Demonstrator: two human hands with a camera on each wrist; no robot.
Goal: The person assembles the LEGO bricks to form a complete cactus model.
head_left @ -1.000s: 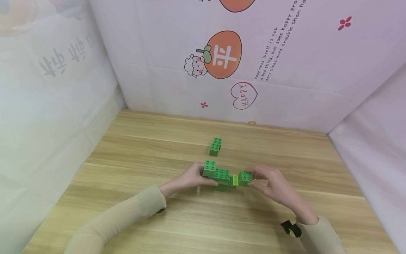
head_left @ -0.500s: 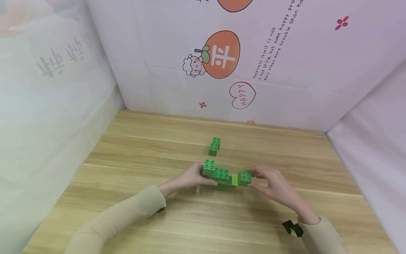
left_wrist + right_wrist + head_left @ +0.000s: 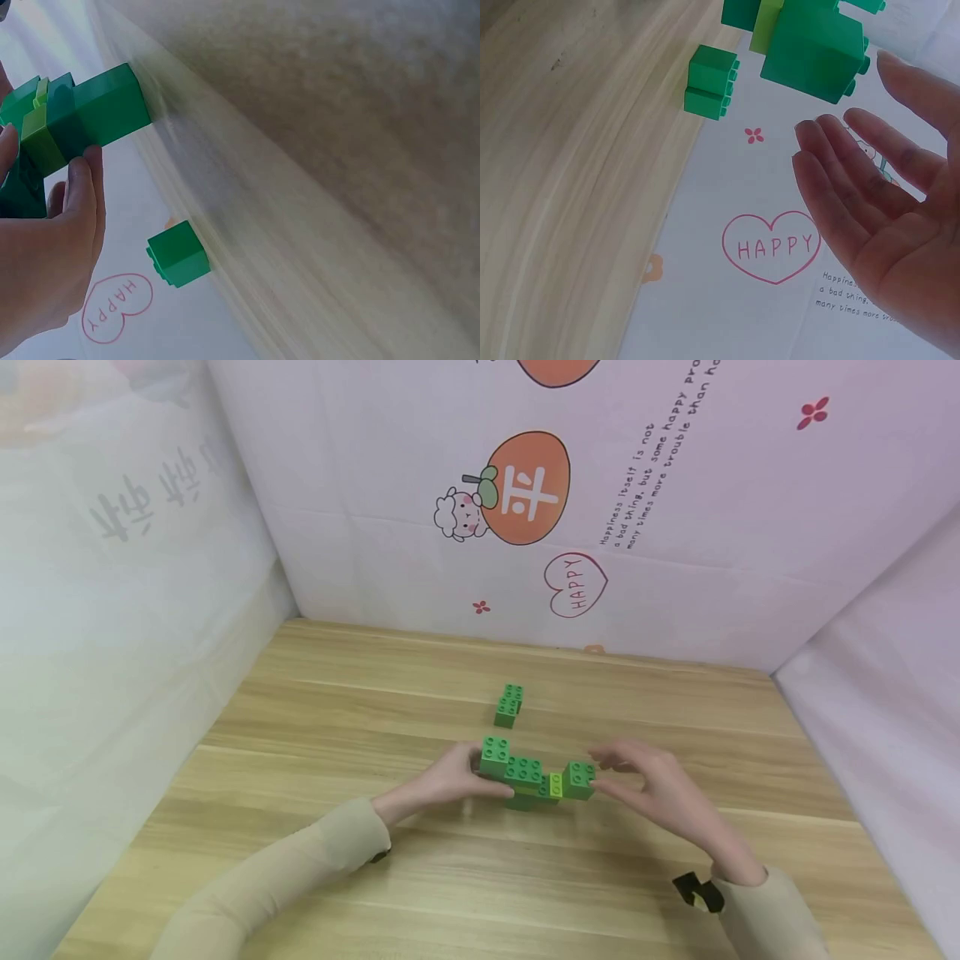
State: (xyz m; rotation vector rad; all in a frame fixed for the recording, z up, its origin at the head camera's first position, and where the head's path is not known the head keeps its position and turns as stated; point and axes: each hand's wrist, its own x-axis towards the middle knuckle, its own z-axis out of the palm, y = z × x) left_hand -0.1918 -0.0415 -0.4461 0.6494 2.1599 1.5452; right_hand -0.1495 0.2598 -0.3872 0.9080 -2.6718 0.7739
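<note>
A toy building-block assembly (image 3: 523, 770) in dark and lime green is held over the middle of the wooden table. My left hand (image 3: 457, 775) grips its left end, thumb in front and fingers behind; the left wrist view shows the fingertips against a dark green block (image 3: 112, 105). At the assembly's right end sits a square green block (image 3: 579, 780) beside a lime piece (image 3: 556, 785). Close to that block, my right hand (image 3: 651, 789) has its thumb and fingers spread. In the right wrist view a gap shows between those fingers (image 3: 832, 142) and the block.
Farther back on the table (image 3: 360, 685) lies a separate pair of green blocks (image 3: 509, 706). White printed sheets hang as walls behind (image 3: 375, 560) and on both sides. A dark device (image 3: 697, 893) shows at the right sleeve.
My right hand has loosened from the right-end block and drawn slightly away, its fingers spreading. The left hand and the assembly stay almost where they were.
</note>
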